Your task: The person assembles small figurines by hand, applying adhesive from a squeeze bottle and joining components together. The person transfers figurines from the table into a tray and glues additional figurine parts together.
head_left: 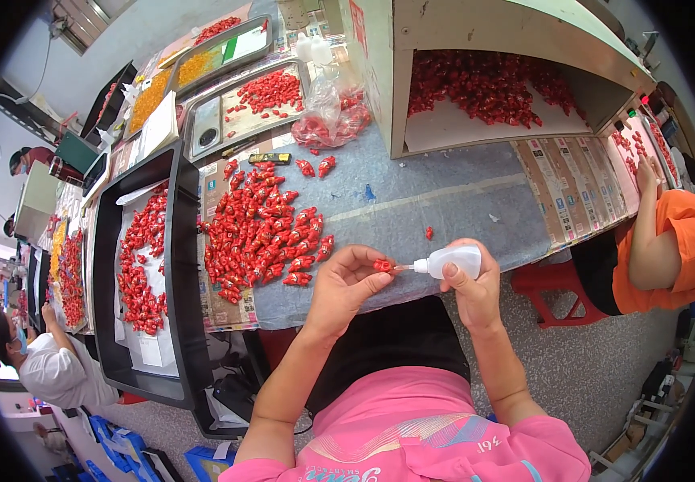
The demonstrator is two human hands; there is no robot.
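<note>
Between the thumb and fingers of my left hand [346,287] is a small red plastic figure [383,265]. My right hand [476,293] grips a white squeeze bottle [453,262], tilted on its side. The bottle's thin nozzle points left and meets the red figure, or comes very close to it; I cannot tell which. Another small red piece [429,233] lies alone on the blue-grey table cover [444,197], just beyond the bottle. To the left of my left hand spreads a large pile of red figures [259,229].
A black tray [106,265] with red pieces stands at the left. Behind the pile are metal trays [306,76] and a plastic bag [335,112] of red pieces. An open-fronted box [400,96] holds more. People sit on both sides, one in an orange shirt [677,249].
</note>
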